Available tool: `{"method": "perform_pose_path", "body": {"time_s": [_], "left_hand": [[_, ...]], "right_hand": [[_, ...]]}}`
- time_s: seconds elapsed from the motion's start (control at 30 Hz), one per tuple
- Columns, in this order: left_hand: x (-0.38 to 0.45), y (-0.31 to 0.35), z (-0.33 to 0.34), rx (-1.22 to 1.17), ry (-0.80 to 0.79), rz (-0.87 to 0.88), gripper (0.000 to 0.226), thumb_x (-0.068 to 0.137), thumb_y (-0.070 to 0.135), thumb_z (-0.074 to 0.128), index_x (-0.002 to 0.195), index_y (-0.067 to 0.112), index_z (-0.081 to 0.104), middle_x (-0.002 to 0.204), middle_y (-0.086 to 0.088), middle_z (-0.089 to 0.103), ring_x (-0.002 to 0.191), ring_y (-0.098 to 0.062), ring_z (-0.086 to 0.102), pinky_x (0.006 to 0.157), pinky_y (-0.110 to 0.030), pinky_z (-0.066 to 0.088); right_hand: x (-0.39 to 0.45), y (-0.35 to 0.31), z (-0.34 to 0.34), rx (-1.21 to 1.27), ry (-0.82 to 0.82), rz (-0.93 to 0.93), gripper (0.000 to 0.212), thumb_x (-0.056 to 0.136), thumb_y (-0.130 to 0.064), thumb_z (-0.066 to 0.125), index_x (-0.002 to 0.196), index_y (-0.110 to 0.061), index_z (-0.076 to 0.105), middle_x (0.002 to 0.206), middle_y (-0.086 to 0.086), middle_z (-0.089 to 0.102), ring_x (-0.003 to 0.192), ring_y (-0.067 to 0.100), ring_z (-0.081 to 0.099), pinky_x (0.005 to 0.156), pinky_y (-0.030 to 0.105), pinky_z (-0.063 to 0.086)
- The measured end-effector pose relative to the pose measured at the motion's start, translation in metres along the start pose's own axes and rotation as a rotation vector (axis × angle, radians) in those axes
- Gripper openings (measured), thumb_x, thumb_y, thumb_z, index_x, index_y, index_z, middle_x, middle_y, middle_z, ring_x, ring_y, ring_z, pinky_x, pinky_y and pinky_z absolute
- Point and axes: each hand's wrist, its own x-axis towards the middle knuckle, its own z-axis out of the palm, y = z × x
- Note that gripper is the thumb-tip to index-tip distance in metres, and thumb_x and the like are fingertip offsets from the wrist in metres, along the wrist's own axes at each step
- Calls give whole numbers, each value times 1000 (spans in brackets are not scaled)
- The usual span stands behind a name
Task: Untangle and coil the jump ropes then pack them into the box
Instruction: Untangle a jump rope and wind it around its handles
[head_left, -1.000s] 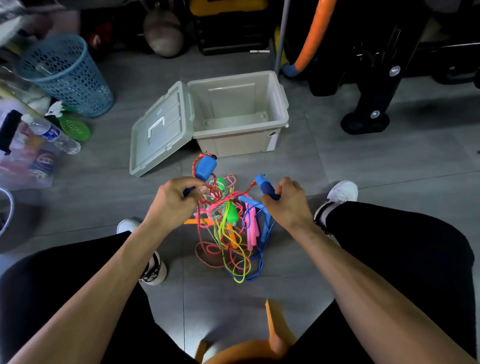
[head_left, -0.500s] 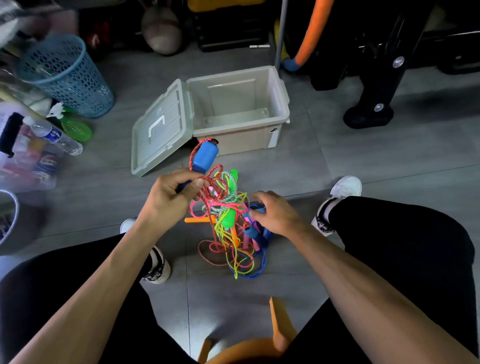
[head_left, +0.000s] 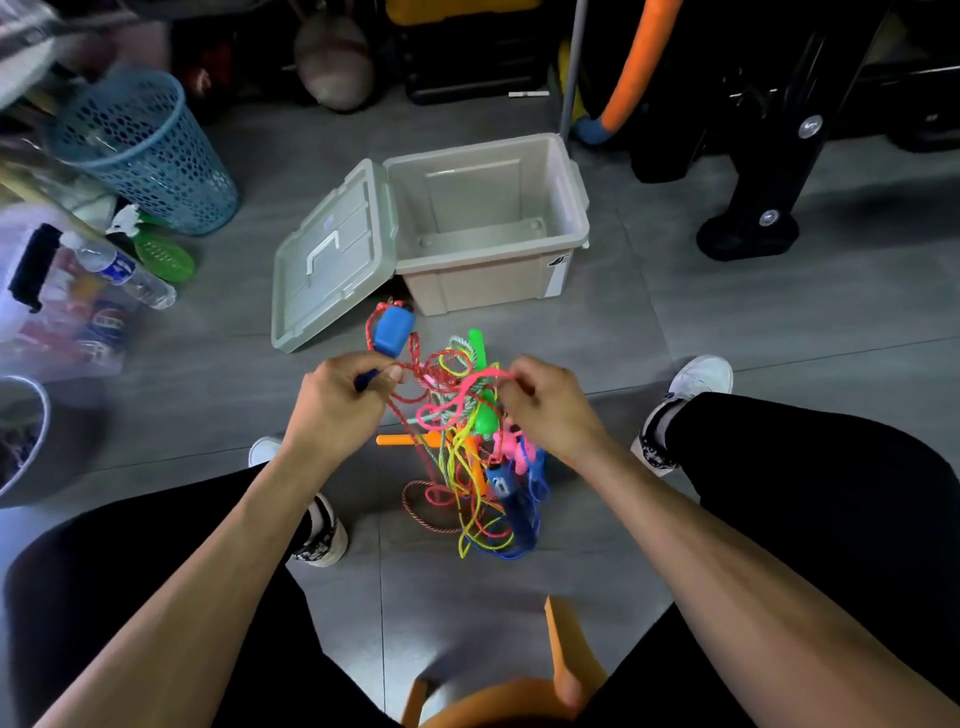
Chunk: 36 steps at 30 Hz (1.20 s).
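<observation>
While my left hand (head_left: 340, 400) still grips the blue plastic handle (head_left: 393, 332), my right hand (head_left: 545, 402) has come up, probably pinching the pink cord (head_left: 462, 392); bare grey floor separates tangle and open beige plastic box (head_left: 571, 244).

grey tiled floor (head_left: 779, 332), dim light, blue basket (head_left: 150, 156) left.

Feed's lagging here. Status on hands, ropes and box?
Left hand grips blue handle; right hand pinches pink rope. Ropes one tangle. Box open, empty.
</observation>
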Motion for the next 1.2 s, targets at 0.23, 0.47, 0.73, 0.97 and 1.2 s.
{"method": "perform_pose_path", "body": {"time_s": [0.23, 0.47, 0.73, 0.97, 1.2], "left_hand": [[11, -10, 18, 218, -104, -89, 16, 89, 24, 59, 82, 33, 70, 81, -1, 62, 75, -27, 60, 72, -31, 51], [0, 21, 12, 20, -103, 277, 11, 91, 15, 64, 85, 16, 72, 79, 6, 61, 70, -15, 54, 67, -29, 43], [-17, 33, -4, -225, -147, 411, 10, 90, 15, 64, 87, 19, 72, 89, 10, 63, 81, -8, 58, 71, -24, 46], [0, 16, -11, -262, 81, 84, 25, 93, 16, 61, 77, 33, 71, 67, 3, 61, 60, -15, 54, 58, -40, 52], [4, 19, -9, -241, -67, 41, 29, 94, 17, 60, 77, 38, 70, 66, 5, 63, 57, -10, 53, 53, -31, 48]], "right_hand": [[0, -3, -48, -63, 337, 79, 31, 85, -19, 58, 57, -14, 46, 50, -3, 41, 55, 14, 39, 54, 28, 29], [-5, 33, -29, -553, -185, 304, 20, 87, -33, 60, 94, -14, 61, 108, 12, 66, 106, 32, 61, 78, 31, 45], [-7, -7, 3, -172, -217, 20, 67, 78, -53, 72, 135, -25, 51, 127, -5, 50, 114, 10, 51, 95, 28, 43], [3, 5, -8, -127, 13, 93, 28, 89, -26, 63, 66, -20, 49, 66, 3, 59, 66, 19, 62, 65, 40, 52], [3, 8, -14, -63, -15, 246, 22, 86, -14, 61, 66, -11, 51, 52, -8, 60, 48, 0, 54, 54, 20, 44]]}}
